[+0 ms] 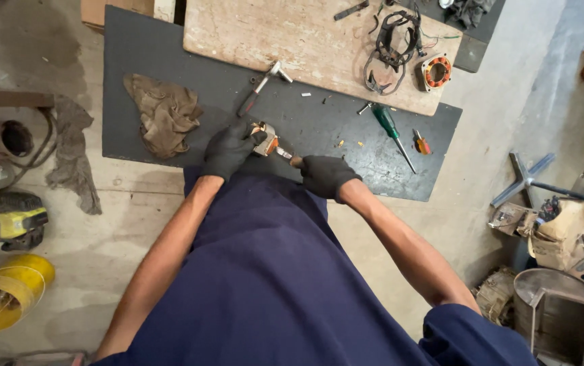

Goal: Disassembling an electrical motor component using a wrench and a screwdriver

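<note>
- The left hand [231,149], in a black glove, is clenched around a small motor part with copper-coloured windings [265,139], which is held just above the near edge of the dark mat [143,61].
- The right hand [326,175], also gloved in black, is closed around the handle of a tool whose short metal tip [284,154] is pressed against the right side of the motor part.
- The motor part is found between the two hands, near the middle of the mat's near edge and just beyond the person's dark blue garment [271,271].
- A crumpled brown rag [164,112] is laid on the mat to the left of the left hand, close by but not touching it.
- A ratchet wrench with a dark handle [259,87] is lying just beyond the left hand, its head resting on the edge of a pale wooden board [292,34].
- A green-handled screwdriver [392,132] and a small orange-handled one [421,142] are seen on the mat to the right of the right hand, well apart from it.
- On the far right of the board, a tangle of dark metal rings [393,47] is placed beside a round stator with orange windings [436,71].
- A yellow spool of tape [4,291] is seen on the floor at the near left.
</note>
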